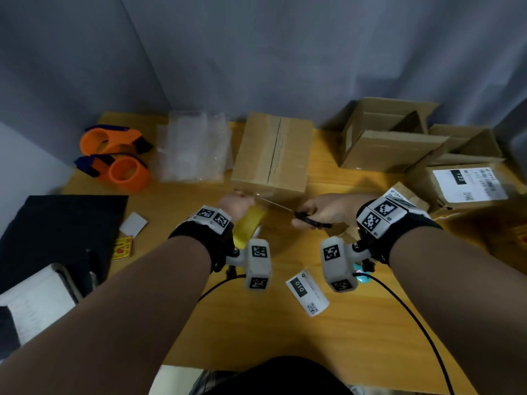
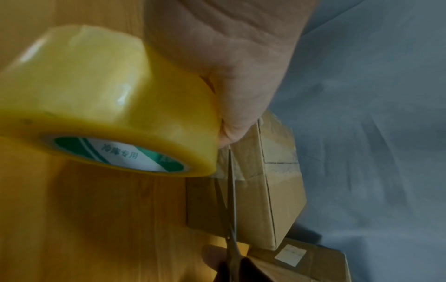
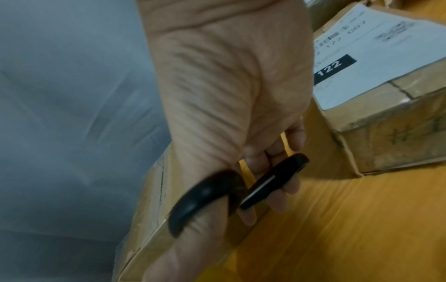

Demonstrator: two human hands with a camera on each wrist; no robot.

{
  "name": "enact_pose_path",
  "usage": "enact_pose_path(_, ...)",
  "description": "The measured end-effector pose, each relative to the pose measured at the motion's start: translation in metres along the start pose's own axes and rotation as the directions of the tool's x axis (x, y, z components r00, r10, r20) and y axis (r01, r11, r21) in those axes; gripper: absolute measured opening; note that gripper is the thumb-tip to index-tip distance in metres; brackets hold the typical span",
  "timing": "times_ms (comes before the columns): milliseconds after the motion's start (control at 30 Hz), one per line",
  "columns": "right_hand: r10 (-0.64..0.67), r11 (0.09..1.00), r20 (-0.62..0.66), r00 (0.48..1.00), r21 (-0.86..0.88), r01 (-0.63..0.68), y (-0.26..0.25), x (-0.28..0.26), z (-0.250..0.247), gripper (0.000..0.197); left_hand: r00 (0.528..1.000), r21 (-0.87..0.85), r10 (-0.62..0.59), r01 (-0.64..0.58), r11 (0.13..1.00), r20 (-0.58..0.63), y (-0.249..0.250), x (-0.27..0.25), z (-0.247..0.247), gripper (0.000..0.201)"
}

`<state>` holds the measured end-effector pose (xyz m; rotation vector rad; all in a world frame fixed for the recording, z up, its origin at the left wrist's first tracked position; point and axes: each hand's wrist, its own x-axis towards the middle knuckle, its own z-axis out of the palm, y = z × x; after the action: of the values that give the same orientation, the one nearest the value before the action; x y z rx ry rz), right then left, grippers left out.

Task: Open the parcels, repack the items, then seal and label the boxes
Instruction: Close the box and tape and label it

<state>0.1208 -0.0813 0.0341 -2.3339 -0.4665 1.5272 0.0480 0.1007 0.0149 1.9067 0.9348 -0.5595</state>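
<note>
A: What is hidden or hard to make out?

B: The fingers of the left hand point(image 1: 236, 203) are covered by the tape roll point(image 1: 248, 227) in the head view; in the left wrist view only the palm is seen against the roll's side. The clear tape strip between the roll and the sealed box point(image 1: 271, 158) is barely seen. The scissors point(image 1: 288, 210) are blurred, and whether their blades are parted cannot be told. The bubble wrap point(image 1: 194, 149), left of the sealed box, is hazy.

A: How are the hands posed?

B: The yellow roll is gripped by the left hand just in front of the sealed box's near left corner. The black scissor handles are held by the right hand point(image 1: 328, 209), fingers curled through the loops, near the box's front face. The blades are pointed toward the left hand, across that front face.

A: Any writing that can be read?

B: "122" is read on the label of a parcel point(image 1: 467, 183) right of the sealed box. "010" is read on a loose label point(image 1: 306, 292) lying on the table point(image 1: 285, 337), in front of the sealed box. Green-and-white print is seen inside the roll's core; its characters are blurred. Open cartons point(image 1: 393, 135) are noted right of the sealed box, orange dispensers point(image 1: 117, 155) to its far left.
</note>
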Motion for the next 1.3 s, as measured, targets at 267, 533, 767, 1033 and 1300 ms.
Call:
enact_pose_path(267,-0.062,0.998,-0.006,0.998,-0.011,0.062,-0.008,0.023,-0.005,0.057,0.996,-0.112,-0.082,0.084,0.990,0.023,0.000,-0.002,-0.008,0.035)
enact_pose_path(533,-0.081,0.985,-0.126,0.989,0.138,0.099,0.004,0.031,0.001,0.048,0.999,-0.044,-0.047,0.047,0.998,-0.005,0.000,0.006,-0.002,0.033)
enact_pose_path(767,-0.096,0.982,-0.184,0.978,0.141,0.123,0.006,0.036,0.006,0.029,0.998,0.004,-0.048,0.049,0.999,-0.038,0.003,0.011,0.001,0.047)
enact_pose_path(1033,-0.018,0.954,-0.248,0.969,-0.295,-0.057,0.010,0.050,0.030,0.037,0.992,-0.041,0.076,-0.080,0.996,-0.097,-0.022,0.005,-0.003,0.035)
enact_pose_path(1300,-0.179,0.930,-0.494,0.851,-0.366,-0.018,-0.005,0.043,0.044,0.032,0.982,-0.116,0.151,-0.164,0.980,-0.114,-0.047,0.005,-0.014,0.029)
